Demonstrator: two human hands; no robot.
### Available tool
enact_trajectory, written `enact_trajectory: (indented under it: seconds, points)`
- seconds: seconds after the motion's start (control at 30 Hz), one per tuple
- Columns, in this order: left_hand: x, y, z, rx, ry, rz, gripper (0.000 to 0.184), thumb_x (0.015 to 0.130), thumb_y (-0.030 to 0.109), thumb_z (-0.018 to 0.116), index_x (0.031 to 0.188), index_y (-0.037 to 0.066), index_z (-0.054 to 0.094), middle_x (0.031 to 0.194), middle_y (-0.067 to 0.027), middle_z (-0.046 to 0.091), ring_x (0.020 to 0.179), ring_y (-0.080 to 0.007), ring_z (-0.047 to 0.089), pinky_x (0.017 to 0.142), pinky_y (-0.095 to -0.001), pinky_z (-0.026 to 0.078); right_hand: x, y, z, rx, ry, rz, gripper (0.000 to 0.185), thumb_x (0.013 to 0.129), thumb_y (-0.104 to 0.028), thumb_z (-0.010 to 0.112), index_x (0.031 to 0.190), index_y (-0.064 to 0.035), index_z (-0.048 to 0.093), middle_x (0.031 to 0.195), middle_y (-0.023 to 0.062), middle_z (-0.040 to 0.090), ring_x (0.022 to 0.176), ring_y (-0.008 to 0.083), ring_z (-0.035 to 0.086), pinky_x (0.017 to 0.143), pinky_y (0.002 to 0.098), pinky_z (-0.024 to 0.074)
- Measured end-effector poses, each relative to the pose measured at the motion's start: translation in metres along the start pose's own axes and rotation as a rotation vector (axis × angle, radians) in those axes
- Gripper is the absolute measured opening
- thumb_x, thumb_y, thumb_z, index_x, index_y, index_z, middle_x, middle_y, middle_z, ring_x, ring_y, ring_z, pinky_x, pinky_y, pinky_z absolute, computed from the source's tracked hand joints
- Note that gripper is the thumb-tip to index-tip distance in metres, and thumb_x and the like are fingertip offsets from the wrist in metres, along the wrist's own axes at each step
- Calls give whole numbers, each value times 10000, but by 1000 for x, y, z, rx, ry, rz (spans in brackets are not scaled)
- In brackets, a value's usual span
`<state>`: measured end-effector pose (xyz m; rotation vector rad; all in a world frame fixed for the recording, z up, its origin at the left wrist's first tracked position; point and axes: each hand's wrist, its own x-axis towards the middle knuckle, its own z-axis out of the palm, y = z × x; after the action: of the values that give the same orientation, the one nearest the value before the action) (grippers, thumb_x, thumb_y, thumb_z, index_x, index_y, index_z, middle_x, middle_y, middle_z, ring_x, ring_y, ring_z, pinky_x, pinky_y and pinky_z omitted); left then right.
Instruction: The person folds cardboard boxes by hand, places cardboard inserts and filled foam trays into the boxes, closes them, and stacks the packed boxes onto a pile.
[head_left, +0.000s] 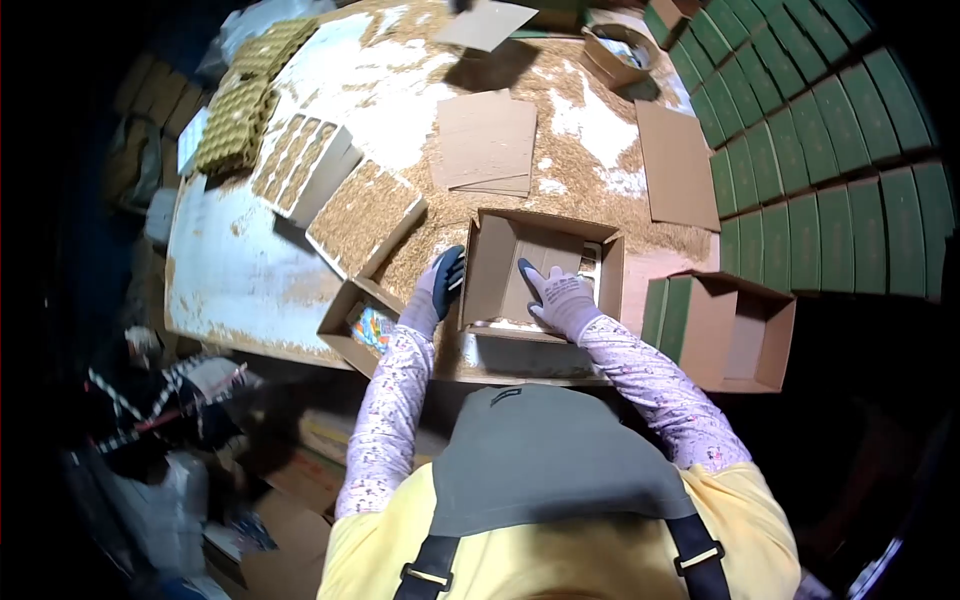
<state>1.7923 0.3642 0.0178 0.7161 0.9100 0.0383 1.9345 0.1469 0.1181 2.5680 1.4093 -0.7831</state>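
Observation:
An open cardboard box (614, 275) stands at the table's front edge before me. Inside it lies a brown cardboard sheet (525, 262), with part of a white tray showing along its right side. My right hand (562, 298), in a grey glove with dark fingertips, reaches into the box, fingers apart and touching the sheet. Just outside the box's left wall is my left hand (440, 282), gloved alike, its fingers spread; contact with the wall is unclear. Near my left wrist, a smaller box (345, 318) holds colourful printed packets (372, 327).
Wood shavings (400, 110) cover much of the table. White trays (365, 218) filled with shavings stand left, beside yellowish egg-crate trays (235, 125). Flat cardboard sheets (485, 140) lie behind the box. Green boxes (800, 160) are stacked right, near another open box (740, 335).

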Motion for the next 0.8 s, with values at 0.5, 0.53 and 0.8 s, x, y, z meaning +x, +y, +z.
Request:
enact_trajectory:
  seconds: [0.5,0.53,0.8]
  points:
    - [18,-16,-3,116,-304,-5,548,1041,412,396,1447,45,424,1452,-60,481,1312,-195,453,1099,-318,354,17,23,11,18,30,-346,475,858,-463,626,1285,-259,578,1481,139,381,1364,357,340,1085,594,282]
    - [27,-14,-4,-69,-289,-166,558,1040,421,396,1445,39,425,1462,-61,470,1316,-192,447,1099,-320,354,12,36,6,42,44,-355,446,839,-451,649,1212,-207,629,1459,160,408,1348,378,357,1064,580,319]
    - [29,-20,-10,75,-351,-103,679,1013,551,351,1439,26,426,1423,-90,500,1277,-195,469,1112,-312,335,16,3,-5,-88,168,-274,673,794,-467,712,1400,-282,483,1502,133,343,1367,349,351,1078,596,316]
